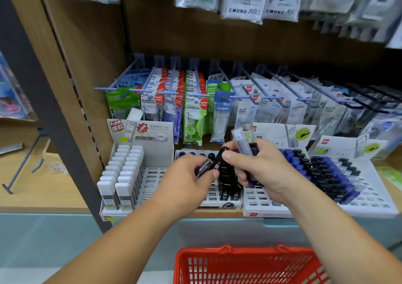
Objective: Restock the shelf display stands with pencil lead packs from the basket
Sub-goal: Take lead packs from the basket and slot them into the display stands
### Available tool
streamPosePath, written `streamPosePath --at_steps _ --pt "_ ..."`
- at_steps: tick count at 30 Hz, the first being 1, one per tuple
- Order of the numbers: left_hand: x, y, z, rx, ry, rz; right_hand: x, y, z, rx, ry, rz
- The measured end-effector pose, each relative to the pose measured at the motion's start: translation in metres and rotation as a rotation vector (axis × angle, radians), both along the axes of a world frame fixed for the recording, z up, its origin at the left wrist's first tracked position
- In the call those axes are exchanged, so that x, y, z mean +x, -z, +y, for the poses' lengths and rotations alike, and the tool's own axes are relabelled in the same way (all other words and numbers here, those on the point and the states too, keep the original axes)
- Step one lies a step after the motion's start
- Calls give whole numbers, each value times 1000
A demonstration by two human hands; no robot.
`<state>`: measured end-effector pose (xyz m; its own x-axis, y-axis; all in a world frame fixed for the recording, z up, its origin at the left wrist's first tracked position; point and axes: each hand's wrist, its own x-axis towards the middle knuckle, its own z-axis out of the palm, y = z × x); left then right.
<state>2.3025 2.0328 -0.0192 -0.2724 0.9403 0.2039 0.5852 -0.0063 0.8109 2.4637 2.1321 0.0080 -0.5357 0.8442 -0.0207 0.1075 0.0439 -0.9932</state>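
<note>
Black lead pack [217, 158] pinched, left hand [187, 179]; right hand [261, 168] grips bundle [244, 141] near Campus packet [221, 114].

- MONO AIR packs [243, 1] hang in the top row, against the brown back panel [174, 36].
- PLUS packs with round red labels [152, 101] hang on blue-grey pegs [143, 83].
- A green PLUS pack [193, 118] hangs just beside a blue Campus pack [221, 118].
- White packs with a red logo [282, 101] fill the pegs to the right.
- A dark upright post [43, 88] divides the bays.
- A loose peg hook [26, 160] lies on the wooden board [43, 188] to the left.
</note>
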Motion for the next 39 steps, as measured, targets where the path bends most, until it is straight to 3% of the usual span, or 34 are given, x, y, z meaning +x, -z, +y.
streamPosePath --at_steps 2,8,16,20,28,31,36,39 --pt "2 -3 -3 -62 37 -162 3 0 3 50 22 -34" --pt "-12 -8 -5 -181 -179 -698 -5 15 20 254 164 -163" --pt "-25 9 -22 -179 -89 -486 -21 31 25 424 101 -378" --pt "-28 12 -24 -181 -80 -534 -23 31 31 461 25 -526" --pt "-29 11 -32 -38 -242 -552 -26 32 30 478 56 -538" --pt "-30 8 -32 -11 -290 -627 -28 30 29 527 20 -644" --pt "-29 10 -32 -50 -246 -697 -31 19 20 650 -15 -889" --pt "-28 8 -31 -35 -222 -747 -33 19 18 661 -56 -863"
